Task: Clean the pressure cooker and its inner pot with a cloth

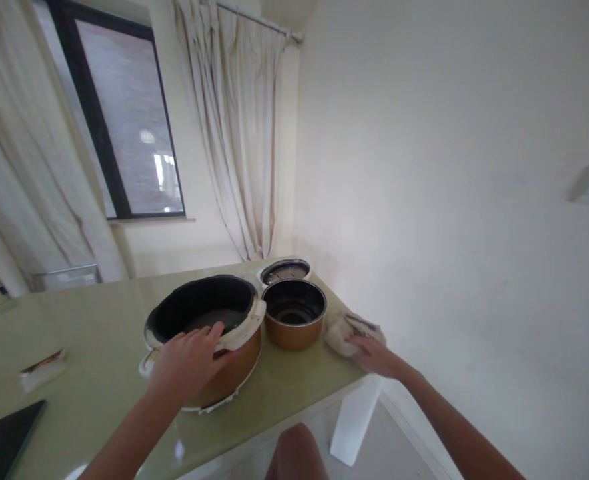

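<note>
Big pot (234, 380): standing on the worktop (104, 327), its mouth open upward.
Left hand (189, 357): curled around the big pot's near rim; an uneven pull there could tip or drag it.
Small pot (294, 337): just right of the big pot, so a sideways shove of that could knock it.
Right hand (371, 353): bunched on the cloth (339, 333), well right of the big pot; a wide leftward sweep could bump the small pot.
Round dish (287, 270): behind and right of the big pot, easily jostled if the small pot slides back.
</note>
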Motion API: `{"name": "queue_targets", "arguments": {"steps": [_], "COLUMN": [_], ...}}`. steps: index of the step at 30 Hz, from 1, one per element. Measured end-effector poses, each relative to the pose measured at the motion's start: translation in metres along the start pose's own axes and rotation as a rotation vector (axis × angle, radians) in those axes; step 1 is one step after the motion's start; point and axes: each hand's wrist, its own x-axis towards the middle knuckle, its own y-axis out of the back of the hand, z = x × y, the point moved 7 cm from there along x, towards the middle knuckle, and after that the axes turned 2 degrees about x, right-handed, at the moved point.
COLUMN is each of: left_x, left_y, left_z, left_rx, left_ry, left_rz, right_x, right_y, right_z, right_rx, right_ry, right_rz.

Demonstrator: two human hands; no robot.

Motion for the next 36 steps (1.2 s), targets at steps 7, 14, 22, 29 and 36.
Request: {"name": "queue_targets", "arguments": {"steps": [7,14,22,29,36], "left_x": [0.009,-0.003,-0.031,-0.042,-0.054], "left_y": [-0.011,-0.016,-0.01,-0.002,0.02], "left_z": [-0.015,-0.032,-0.044,-0.039,-0.031], "left_rx": [0.079,0.046,0.041,0.074,0.139], "left_ry": [-0.043,-0.125,-0.268,-0.375,-0.466], "left_rz": [0.047,0.097,0.222,0.419,0.739], "right_x": [0.014,0.056,0.086,0.091,0.115], "right_y": [-0.002,-0.033,-0.022,0.076,0.134], "right_z": [-0.031,-0.119,-0.144,-0.172,-0.278], "right_rx": [0.113,-0.123,0.054,0.29,0.212], "right_ry": [0.01,0.296,0.267,0.3,0.685], "right_rz": [0.041,-0.15,-0.155,0.05,0.266]}}
